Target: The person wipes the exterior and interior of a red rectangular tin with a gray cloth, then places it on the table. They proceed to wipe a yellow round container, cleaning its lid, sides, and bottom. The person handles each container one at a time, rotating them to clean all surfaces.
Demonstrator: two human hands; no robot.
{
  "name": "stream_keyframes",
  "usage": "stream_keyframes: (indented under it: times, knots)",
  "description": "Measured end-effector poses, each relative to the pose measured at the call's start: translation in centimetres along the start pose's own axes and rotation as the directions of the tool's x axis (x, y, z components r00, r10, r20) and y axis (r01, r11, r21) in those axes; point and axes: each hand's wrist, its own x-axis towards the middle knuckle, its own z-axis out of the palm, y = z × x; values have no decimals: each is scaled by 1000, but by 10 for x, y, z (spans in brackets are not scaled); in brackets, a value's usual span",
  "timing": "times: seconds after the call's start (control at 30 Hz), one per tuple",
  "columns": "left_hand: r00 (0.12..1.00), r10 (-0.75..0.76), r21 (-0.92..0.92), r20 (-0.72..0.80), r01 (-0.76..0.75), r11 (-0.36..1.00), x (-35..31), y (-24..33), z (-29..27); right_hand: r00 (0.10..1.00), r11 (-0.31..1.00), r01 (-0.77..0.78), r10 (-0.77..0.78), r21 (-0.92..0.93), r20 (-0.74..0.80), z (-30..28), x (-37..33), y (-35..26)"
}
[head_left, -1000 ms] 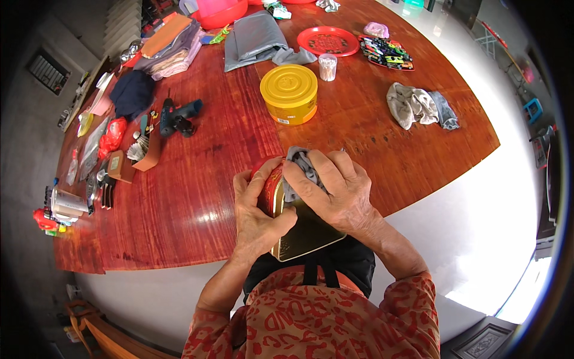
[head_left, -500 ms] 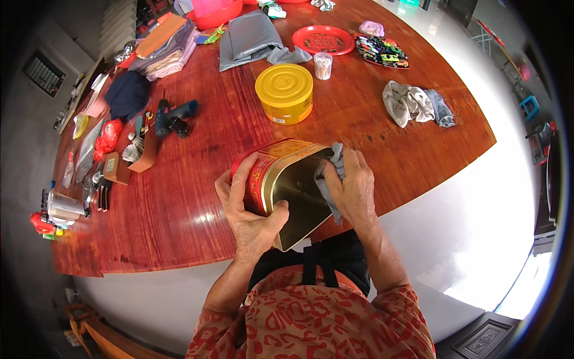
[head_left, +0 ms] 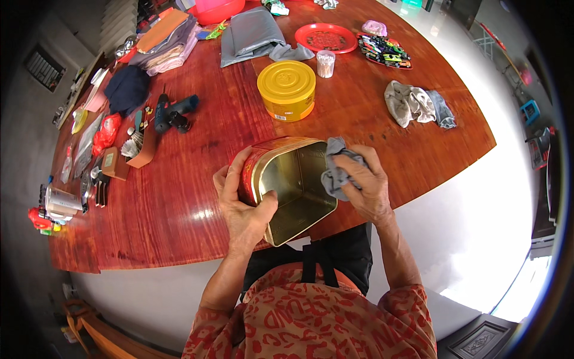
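Note:
A red and gold tin (head_left: 296, 206) is tilted at the table's near edge, its open mouth facing me and its bare metal inside showing. My left hand (head_left: 242, 206) grips its left wall, with the thumb over the rim and the fingers along the outside. Bunched in my right hand (head_left: 369, 186) is a grey cloth (head_left: 339, 170), held at the tin's right rim. Beyond the tin stands a yellow round tub (head_left: 287, 90) with its lid on.
On the wooden table (head_left: 197, 167), a cordless drill (head_left: 172, 113) and an open box of small items (head_left: 142, 146) lie to the left. A crumpled cloth (head_left: 412, 105) rests at the right. Farther back are a cup of cotton swabs (head_left: 325, 64), a red plate (head_left: 326, 38) and a grey bag (head_left: 251, 37).
My right hand has moved right with the grey cloth, from inside the tin's mouth to its right rim. The tin has turned so that more of its inside shows.

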Motion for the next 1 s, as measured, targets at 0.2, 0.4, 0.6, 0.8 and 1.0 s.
stream_keyframes:
  times: [0.2, 0.4, 0.6, 0.8, 1.0]
  knots:
    - [998, 69, 87, -16, -67, 994, -6, -8, 6, 975, 976, 67, -20, -209, 221, 4, 2, -2]
    - [998, 55, 21, -42, -54, 998, -4, -13, 7, 936, 998, -66, 69, -19, 344, 5, -31, -2]
    - [1000, 11, -3, 29, -11, 1000, -4, -9, 5, 972, 981, -174, 157, 86, 173, 4, -22, 0]
    - [1000, -2, 4, 20, 2, 1000, -6, -5, 5, 960, 955, -279, 279, 99, 14, 19, 0, -2]
    - [998, 40, -21, -43, -41, 999, -10, -7, 6, 950, 937, -313, 311, -154, -41, 25, 6, -10]
